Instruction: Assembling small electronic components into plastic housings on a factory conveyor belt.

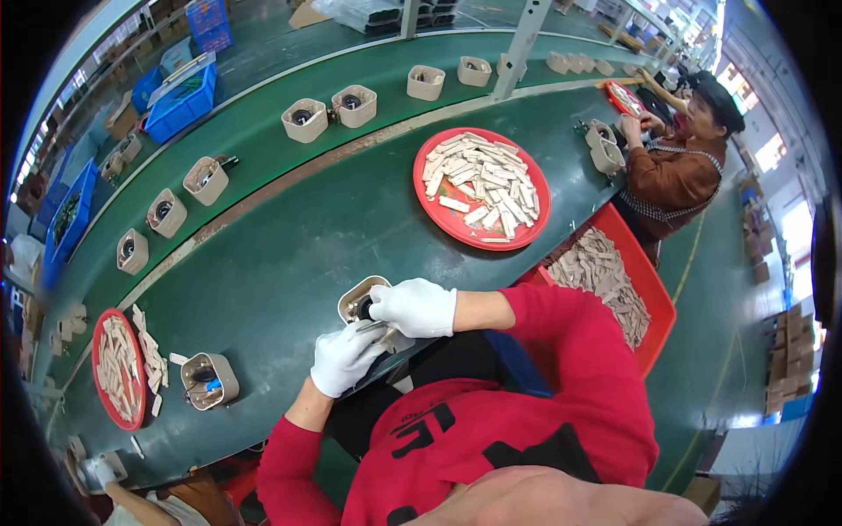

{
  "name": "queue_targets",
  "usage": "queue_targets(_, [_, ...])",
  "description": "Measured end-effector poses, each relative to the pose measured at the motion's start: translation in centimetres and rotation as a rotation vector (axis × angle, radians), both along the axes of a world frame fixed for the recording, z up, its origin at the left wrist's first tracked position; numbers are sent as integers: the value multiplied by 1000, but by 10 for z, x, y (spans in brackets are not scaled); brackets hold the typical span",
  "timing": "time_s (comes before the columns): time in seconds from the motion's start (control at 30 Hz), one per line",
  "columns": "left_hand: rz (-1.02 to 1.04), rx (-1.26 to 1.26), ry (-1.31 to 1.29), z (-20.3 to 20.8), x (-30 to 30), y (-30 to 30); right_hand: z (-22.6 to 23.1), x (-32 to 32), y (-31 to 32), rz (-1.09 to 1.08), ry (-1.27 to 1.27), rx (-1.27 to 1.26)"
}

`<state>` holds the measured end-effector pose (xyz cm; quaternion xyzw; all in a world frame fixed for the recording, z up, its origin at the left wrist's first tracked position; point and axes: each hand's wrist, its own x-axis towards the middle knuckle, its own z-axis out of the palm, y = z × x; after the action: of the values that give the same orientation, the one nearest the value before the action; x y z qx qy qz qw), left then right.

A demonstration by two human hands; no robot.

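The big tray [438,217], round and red, holds a heap of pale strips [500,180], with some of its red floor bare toward the near left. To the near left of the big tray, at the bench [263,254] edge, stands the housing [345,302], an open beige cup with a dark round part inside, partly covered by both gloved hands. The left hand [344,358] is closed around a slim grey piece [373,326] at the housing's near side. The right hand [412,307] is curled over the housing's opening, its fingertips by the dark part; whether it grips anything cannot be told. Nearer and to the right of the big tray, beside the bench, a red bin [660,337] is filled with more strips. Far left of the big tray lie a small tray [141,373], also heaped with strips, some spilled beside it, and a second housing [230,379] with a blue piece inside. Beyond the big tray, a belt [263,145] carries a row of beige cups [305,133], several showing dark round parts. Past the belt, left of the big tray, a blue crate [184,114] contains green items.
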<state>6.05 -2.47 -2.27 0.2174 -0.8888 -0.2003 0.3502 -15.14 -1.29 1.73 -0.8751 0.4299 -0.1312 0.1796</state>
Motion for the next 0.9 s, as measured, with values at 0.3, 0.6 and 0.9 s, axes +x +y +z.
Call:
queue_targets(0.3, [66,-82,-214,15,5,12,21,-26,-4,182,-200,119])
queue_targets(0.6, [7,-42,-369,18,1,2,21,-19,9,258,82,-69])
queue_targets(0.9, [197,-7,-284,10,-8,-43,22,-55,12,-341,-979,11])
